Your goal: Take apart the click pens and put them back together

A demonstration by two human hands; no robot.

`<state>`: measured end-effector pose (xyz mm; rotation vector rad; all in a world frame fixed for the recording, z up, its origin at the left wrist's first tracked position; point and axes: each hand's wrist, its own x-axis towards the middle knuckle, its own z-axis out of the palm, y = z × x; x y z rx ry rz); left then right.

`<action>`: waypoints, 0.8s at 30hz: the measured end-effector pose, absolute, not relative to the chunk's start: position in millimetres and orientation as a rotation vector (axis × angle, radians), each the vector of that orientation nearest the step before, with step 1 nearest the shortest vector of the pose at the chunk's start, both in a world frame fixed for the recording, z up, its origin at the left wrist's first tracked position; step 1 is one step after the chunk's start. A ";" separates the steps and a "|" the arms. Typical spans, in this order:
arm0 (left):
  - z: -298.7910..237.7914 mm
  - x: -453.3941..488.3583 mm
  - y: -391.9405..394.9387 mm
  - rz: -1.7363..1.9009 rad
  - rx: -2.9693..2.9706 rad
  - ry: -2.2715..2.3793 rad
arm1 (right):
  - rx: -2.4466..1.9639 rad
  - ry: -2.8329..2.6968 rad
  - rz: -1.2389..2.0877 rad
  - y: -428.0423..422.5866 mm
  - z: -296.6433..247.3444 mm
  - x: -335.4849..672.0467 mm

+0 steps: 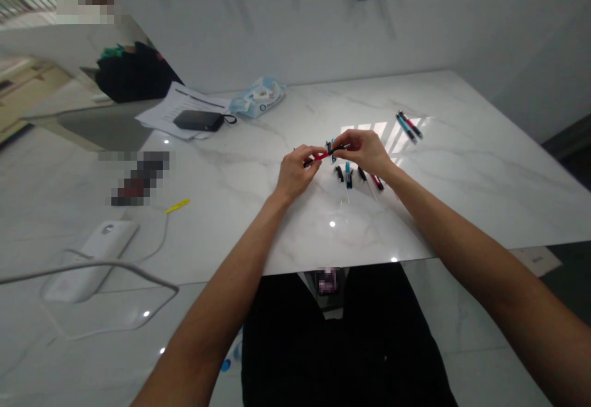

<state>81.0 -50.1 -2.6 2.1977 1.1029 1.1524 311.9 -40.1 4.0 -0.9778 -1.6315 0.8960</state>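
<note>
A slim red-and-black pen [321,156] is held level above the table between my two hands. My left hand [297,174] pinches its red end, with a dark tip showing by the fingers. The fingers of my right hand [367,150] close on the black end; whether the two ends are joined is too small to tell. Just below my right hand lie a teal-and-black pen part [348,175], a small black part [339,173], a red-and-black pen part [377,182] and thin white sticks. Another teal piece [333,148] shows partly behind the held pen.
Two pens, one teal [406,127] and one red [410,124], lie farther right. At the back left are papers [161,111], a black power bank [199,120] and a blue-white packet [259,97]. A white device [95,259] with a cable sits front left; a person is beyond.
</note>
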 end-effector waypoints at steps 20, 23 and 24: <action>-0.4 75.8 -48.1 1.105 2.288 1.058 | -1.196 -1.805 0.792 -47.1 15.3 320.7; -0.3 76.1 -48.6 1.096 2.298 1.055 | -1.272 -1.874 0.698 -48.3 16.3 321.7; -0.4 76.3 -48.6 1.093 2.301 1.059 | -1.264 -1.874 0.711 -48.5 16.3 322.1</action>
